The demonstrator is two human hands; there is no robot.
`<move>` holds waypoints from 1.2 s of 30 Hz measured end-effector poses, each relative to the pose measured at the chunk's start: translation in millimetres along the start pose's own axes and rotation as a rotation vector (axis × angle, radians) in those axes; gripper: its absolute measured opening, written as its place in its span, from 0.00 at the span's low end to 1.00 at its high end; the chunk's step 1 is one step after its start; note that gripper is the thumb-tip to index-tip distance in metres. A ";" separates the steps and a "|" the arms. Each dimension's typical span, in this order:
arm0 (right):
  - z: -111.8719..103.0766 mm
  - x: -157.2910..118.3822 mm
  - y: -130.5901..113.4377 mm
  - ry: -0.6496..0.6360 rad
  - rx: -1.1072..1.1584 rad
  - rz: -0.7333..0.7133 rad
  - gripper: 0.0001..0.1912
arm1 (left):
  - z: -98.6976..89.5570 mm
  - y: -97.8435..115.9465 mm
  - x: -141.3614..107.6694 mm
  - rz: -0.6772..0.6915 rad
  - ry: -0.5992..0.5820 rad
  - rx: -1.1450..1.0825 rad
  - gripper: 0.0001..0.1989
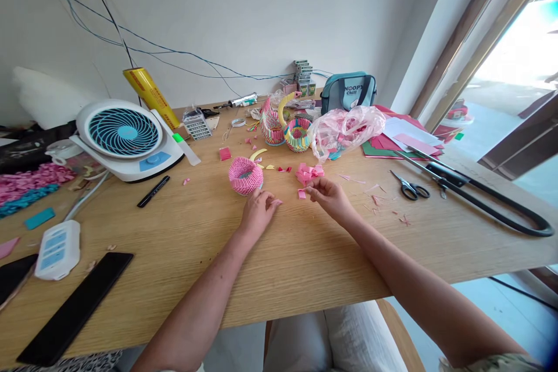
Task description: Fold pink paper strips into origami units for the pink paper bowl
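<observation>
My left hand (258, 209) rests near the table's middle, fingers bent together, with a small pink bit showing at the fingertips. Just behind it stands a pink and white woven paper basket (244, 176) with a yellow curved piece (258, 155) at its back. My right hand (328, 195) pinches a small pink paper piece (301, 193). Right behind that hand lies a pile of pink paper strips (309, 172). Small yellow pieces (269, 167) and a red piece (285, 170) lie between the basket and the pile.
A white fan (126, 133) and black pen (153, 191) are at left. Behind are colourful paper baskets (297, 134) and a plastic bag (346, 128). Scissors (410, 187), a long black-handled tool (479, 192) and coloured paper sheets (405, 133) lie at right.
</observation>
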State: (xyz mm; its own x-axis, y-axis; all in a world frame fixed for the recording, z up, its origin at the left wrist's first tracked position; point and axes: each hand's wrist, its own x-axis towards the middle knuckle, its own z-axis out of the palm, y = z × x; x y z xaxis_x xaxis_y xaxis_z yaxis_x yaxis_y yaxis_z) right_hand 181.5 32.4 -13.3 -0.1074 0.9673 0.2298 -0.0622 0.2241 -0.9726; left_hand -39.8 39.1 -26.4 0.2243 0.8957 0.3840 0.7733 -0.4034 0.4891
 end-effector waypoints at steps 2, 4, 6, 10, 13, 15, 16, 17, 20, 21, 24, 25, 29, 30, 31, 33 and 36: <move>4.6 -1.9 4.3 -0.053 -0.037 -0.002 0.17 | 2.5 -0.5 -0.6 0.001 -0.039 0.002 0.07; 8.6 -3.8 8.3 -0.099 -0.072 -0.021 0.16 | 4.0 0.0 -0.3 0.003 -0.052 -0.020 0.07; 11.8 -5.1 12.1 -0.130 -0.110 -0.041 0.15 | 4.7 2.1 -0.1 0.015 -0.048 -0.055 0.06; 16.3 -6.0 19.1 -0.163 -0.167 -0.049 0.13 | 5.5 11.6 -1.7 0.020 -0.088 -0.197 0.04; 18.0 -5.7 22.8 -0.178 -0.143 -0.043 0.14 | 6.9 20.9 -3.8 -0.053 -0.145 -0.450 0.05; 18.0 -5.4 23.4 -0.170 -0.141 -0.052 0.15 | 8.0 26.1 -4.7 -0.114 -0.177 -0.673 0.09; 17.7 -5.4 23.0 -0.164 -0.152 -0.063 0.15 | 8.2 28.2 -5.0 -0.145 -0.194 -0.774 0.11; 17.3 -5.6 22.0 -0.157 -0.169 -0.078 0.15 | 8.2 30.1 -5.3 -0.176 -0.211 -0.858 0.13; 15.7 -7.7 16.0 -0.139 -0.220 -0.128 0.15 | 6.0 34.5 -6.6 -0.264 -0.260 -1.009 0.17; 15.3 -8.9 13.3 -0.136 -0.243 -0.149 0.14 | 4.8 35.7 -7.1 -0.293 -0.266 -1.044 0.17; 13.7 -11.9 4.8 -0.131 -0.305 -0.211 0.13 | 0.3 38.0 -8.0 -0.371 -0.301 -1.141 0.17; 12.8 -12.4 2.5 -0.124 -0.307 -0.222 0.13 | -1.2 38.1 -8.0 -0.385 -0.323 -1.165 0.18; 6.7 -12.4 -2.7 -0.074 -0.246 -0.214 0.13 | -5.9 37.2 -7.3 -0.366 -0.376 -1.175 0.18; 5.1 -12.4 -3.6 -0.071 -0.248 -0.217 0.13 | -6.9 37.2 -7.2 -0.359 -0.383 -1.171 0.17; 3.6 -12.6 -4.7 -0.075 -0.262 -0.224 0.12 | -7.9 37.5 -7.1 -0.354 -0.390 -1.171 0.16; 1.9 -13.7 -7.6 -0.095 -0.308 -0.254 0.10 | -10.1 39.3 -7.0 -0.347 -0.403 -1.185 0.15; 2.3 -15.9 -12.6 -0.133 -0.352 -0.305 0.09 | -13.7 43.5 -6.8 -0.350 -0.413 -1.221 0.15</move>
State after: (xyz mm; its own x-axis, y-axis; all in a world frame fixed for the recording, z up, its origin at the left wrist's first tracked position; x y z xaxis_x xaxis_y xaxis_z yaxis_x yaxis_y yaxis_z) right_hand 181.7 14.0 -4.7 -0.2641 0.8329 0.4863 0.2270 0.5437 -0.8080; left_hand -15.8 13.0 3.0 0.4538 0.8889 -0.0627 -0.1475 0.1444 0.9785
